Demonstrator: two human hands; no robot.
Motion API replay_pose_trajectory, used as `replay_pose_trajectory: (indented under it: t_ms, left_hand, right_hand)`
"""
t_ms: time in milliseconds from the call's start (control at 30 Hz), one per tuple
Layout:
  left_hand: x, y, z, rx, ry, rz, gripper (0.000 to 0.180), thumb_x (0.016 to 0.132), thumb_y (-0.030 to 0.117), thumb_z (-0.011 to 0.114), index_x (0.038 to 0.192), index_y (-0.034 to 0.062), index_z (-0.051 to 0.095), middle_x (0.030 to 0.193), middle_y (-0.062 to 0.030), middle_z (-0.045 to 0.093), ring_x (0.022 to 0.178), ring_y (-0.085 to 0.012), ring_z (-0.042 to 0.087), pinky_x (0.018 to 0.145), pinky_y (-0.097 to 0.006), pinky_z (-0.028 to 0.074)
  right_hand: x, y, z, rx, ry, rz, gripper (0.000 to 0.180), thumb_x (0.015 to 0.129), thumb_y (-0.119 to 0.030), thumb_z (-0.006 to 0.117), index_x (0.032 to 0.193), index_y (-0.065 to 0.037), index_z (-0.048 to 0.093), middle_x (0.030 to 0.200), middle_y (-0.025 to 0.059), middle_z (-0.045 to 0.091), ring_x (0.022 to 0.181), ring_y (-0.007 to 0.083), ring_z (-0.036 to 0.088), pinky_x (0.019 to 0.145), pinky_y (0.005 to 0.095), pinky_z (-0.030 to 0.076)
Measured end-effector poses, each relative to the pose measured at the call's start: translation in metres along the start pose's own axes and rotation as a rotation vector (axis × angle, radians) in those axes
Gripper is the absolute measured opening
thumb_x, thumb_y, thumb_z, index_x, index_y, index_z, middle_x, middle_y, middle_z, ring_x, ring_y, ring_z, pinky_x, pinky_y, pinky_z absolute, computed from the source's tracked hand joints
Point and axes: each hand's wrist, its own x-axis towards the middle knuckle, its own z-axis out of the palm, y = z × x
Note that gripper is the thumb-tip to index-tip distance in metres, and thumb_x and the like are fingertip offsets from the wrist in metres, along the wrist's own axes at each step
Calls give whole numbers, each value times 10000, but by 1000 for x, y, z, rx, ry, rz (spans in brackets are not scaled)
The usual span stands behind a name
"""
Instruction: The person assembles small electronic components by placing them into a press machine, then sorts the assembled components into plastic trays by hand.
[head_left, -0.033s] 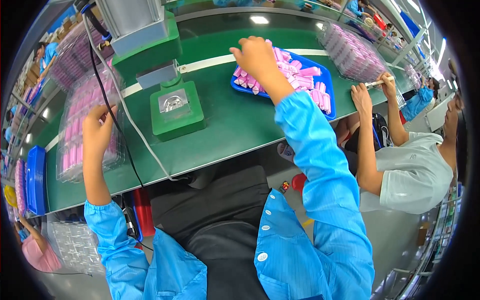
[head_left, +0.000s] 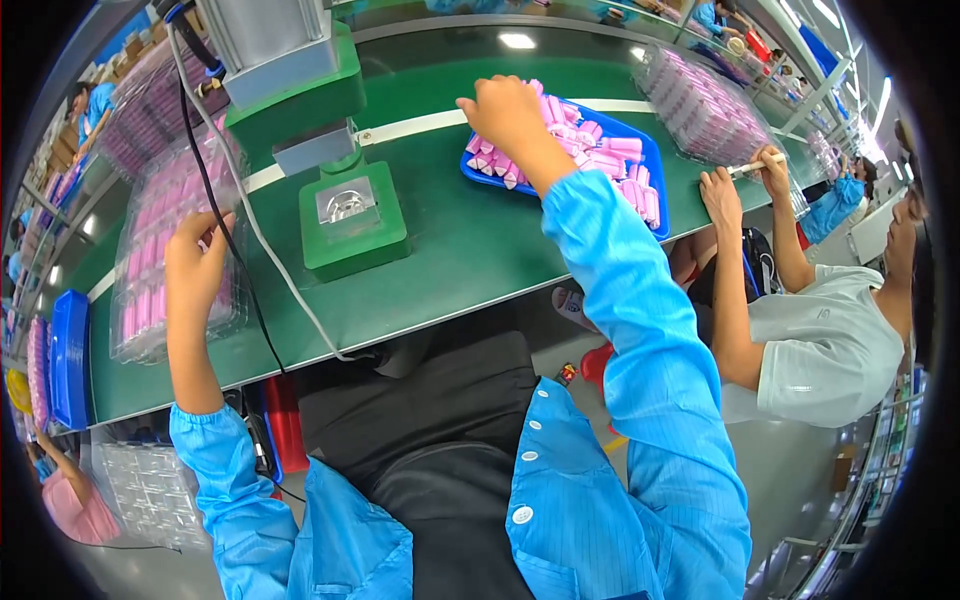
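Right hand (head_left: 507, 112) fingers curled into loose pink cylindrical parts (head_left: 600, 160), uncountable, in one blue plastic tray (head_left: 655, 160); left hand (head_left: 195, 265) on one clear blister tray of pink parts (head_left: 150, 270), grip unclear.

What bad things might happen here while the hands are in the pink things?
The right hand digs in the heaped pink pieces; some might spill over the blue tray rim. The black cable runs right by the left hand at the clear tray, so it might snag.
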Motion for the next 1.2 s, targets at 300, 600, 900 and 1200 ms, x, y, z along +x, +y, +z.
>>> replay_pose_trajectory:
  t_ms: [300, 600, 900, 1200]
  left_hand:
    - [-65, 3, -33, -85, 97, 50, 145, 942, 79, 668, 999, -51, 696, 835, -67, 612, 734, -133, 537, 663, -275, 422]
    - [-79, -10, -34, -130, 128, 85, 115, 957, 60, 655, 971, -51, 683, 852, -55, 608, 763, -118, 532, 679, -249, 411]
    - [-110, 38, -5, -222, 215, 202, 62, 920, 15, 664, 942, -35, 695, 860, -103, 663, 756, -191, 598, 672, -297, 464]
    - [-108, 162, 108, -439, -143, 471, 279, 819, 41, 735, 1086, -2, 665, 1071, -180, 607, 962, -342, 618, 806, -420, 532]
  right_hand:
    - [59, 7, 42, 19, -486, 303, 289, 822, -161, 665, 1085, -114, 775, 1190, 161, 723, 1175, 353, 660, 1002, 478, 495]
    - [8, -17, 14, -22, -543, -211, 324, 731, -146, 679, 980, 50, 748, 1122, 239, 715, 1089, 357, 689, 1006, 412, 506]
    - [-82, 21, -40, 126, -492, -391, 323, 699, 17, 636, 996, -29, 755, 1078, 193, 699, 1089, 378, 644, 930, 470, 510]
    - [-173, 89, -81, 242, -170, -348, 319, 678, 119, 587, 949, 18, 723, 878, 176, 614, 911, 394, 613, 814, 465, 506]
